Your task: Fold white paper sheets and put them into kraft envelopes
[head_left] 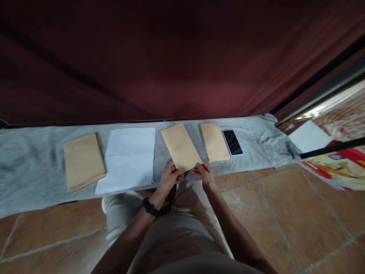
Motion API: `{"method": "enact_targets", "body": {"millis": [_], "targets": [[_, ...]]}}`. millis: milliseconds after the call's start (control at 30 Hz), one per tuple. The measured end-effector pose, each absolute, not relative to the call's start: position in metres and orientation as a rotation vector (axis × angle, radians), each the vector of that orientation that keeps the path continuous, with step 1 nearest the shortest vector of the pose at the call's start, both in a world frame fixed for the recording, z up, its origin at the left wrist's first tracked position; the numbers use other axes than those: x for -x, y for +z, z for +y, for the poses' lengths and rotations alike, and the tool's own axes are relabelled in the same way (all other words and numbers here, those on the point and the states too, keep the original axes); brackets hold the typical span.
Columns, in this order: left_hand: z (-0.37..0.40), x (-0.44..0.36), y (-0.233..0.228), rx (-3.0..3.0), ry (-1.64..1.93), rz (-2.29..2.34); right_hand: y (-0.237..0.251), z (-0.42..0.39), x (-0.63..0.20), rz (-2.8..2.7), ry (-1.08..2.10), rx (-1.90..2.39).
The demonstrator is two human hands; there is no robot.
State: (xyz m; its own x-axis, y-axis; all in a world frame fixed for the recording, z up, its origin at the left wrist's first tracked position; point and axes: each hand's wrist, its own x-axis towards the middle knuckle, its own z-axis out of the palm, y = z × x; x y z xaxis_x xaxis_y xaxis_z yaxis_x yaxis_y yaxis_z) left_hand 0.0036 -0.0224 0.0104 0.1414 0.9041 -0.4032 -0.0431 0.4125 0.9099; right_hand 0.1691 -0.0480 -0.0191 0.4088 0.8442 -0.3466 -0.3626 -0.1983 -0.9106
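A brown paper envelope [181,146] is held by its near end between both hands, tilted a little over the grey cloth. My left hand [169,177], with a black watch on the wrist, pinches its near left corner. At the near right corner, my right hand [204,174] grips it between thumb and fingers. Just right of it lies a stack of brown envelopes [216,142]. To the left are white paper sheets [129,161] with a crease across them, and beyond those a larger pile of brown envelopes [83,160].
A smartphone [232,142] lies beside the right stack. Grey cloth [34,167] covers the long narrow surface, with a dark red curtain [176,61] behind it. At the right are a dark metal bar [336,147], a white sheet [309,137] and a colourful printed box [339,167]. Tiled floor [256,213] lies below.
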Motion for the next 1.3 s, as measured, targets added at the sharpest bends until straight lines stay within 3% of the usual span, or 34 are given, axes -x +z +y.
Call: {"method": "enact_targets", "body": {"millis": [567, 900, 1300], "targets": [[0.031, -0.137, 0.006, -1.143, 0.658, 1.136, -0.011, -0.048, -0.293, -0.300, 0.957, 1.471], [0.040, -0.155, -0.016, -1.162, 0.601, 1.191, -0.024, -0.045, -0.313, -0.263, 1.044, 1.508], [0.041, -0.157, -0.015, -1.264, 0.553, 1.320, -0.027, -0.055, -0.309, -0.402, 0.807, 1.558]]}}
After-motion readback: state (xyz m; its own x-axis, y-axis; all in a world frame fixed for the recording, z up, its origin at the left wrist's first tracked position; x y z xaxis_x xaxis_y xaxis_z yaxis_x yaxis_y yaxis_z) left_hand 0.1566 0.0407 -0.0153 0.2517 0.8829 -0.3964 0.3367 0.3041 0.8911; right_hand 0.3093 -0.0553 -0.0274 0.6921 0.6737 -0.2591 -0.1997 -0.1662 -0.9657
